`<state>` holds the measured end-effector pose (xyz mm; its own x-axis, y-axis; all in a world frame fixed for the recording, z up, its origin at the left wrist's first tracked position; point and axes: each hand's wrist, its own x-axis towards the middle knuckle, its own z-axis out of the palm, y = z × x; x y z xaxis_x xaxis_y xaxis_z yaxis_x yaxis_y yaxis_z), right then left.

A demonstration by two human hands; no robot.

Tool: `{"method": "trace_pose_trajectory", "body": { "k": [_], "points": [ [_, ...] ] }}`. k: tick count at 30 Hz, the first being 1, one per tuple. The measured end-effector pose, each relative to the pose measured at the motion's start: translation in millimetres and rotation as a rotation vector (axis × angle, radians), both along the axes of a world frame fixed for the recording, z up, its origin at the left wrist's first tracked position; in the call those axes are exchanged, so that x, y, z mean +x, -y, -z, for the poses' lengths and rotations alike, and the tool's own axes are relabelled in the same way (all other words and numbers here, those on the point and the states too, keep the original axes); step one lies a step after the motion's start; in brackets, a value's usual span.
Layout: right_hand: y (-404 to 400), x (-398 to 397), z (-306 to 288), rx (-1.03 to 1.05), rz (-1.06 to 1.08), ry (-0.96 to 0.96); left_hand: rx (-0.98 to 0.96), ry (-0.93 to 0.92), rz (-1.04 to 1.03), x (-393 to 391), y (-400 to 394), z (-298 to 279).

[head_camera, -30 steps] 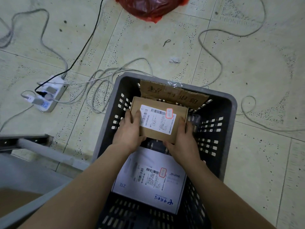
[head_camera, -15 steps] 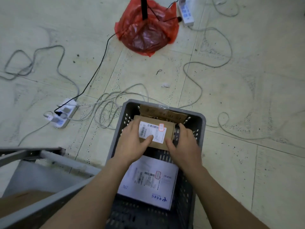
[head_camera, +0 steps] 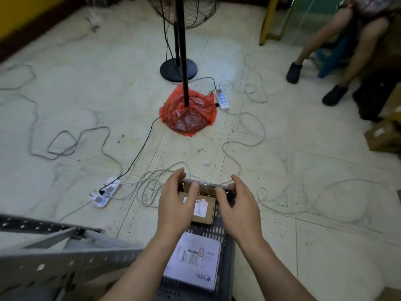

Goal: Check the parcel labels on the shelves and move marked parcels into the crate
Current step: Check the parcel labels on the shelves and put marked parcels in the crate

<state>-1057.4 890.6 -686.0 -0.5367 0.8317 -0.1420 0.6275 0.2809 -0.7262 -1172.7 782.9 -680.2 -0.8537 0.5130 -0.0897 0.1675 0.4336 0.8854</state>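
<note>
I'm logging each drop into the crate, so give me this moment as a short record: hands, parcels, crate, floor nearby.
left hand: open, above the brown parcel, holding nothing
right hand: open, beside that parcel, holding nothing
brown parcel: lying in the crate's far end, white label up with a red mark
white parcel: flat in the near end, label red-marked
crate: dark, slotted walls
floor nearby: power strip, loose cables

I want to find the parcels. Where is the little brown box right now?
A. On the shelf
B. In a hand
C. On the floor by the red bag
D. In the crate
D: the brown box lies inside the crate, beyond the white parcel, while both hands, left and right, hover above it with loose fingers, gripping nothing.
</note>
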Motion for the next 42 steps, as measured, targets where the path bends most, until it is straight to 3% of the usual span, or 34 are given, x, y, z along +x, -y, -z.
{"method": "trace_pose_trajectory", "body": {
  "k": [11, 21, 27, 32, 42],
  "points": [
    [63.0, 76.4, -200.6, 0.04, 0.037, -0.324, 0.296, -0.038, -0.066, 77.3, 50.1, -200.8],
    [146.0, 185.6, -331.4, 0.066, -0.149, -0.532, 0.398, -0.17, -0.245, 219.4, 158.9, -338.7],
    [216.9, 233.6, -390.9, 0.032, -0.334, -0.619, 0.447, -0.181, -0.401, 294.1, 255.4, -390.1],
    [296.3, 248.9, -417.1, -0.007, -0.513, -0.694, 0.377, -0.31, -0.534, 338.7, 344.4, -414.4],
    [522.9, 316.9, -443.6, -0.124, -0.97, -0.751, 0.337, -0.381, -0.886, 471.0, 570.8, -432.4]
  ]
}}
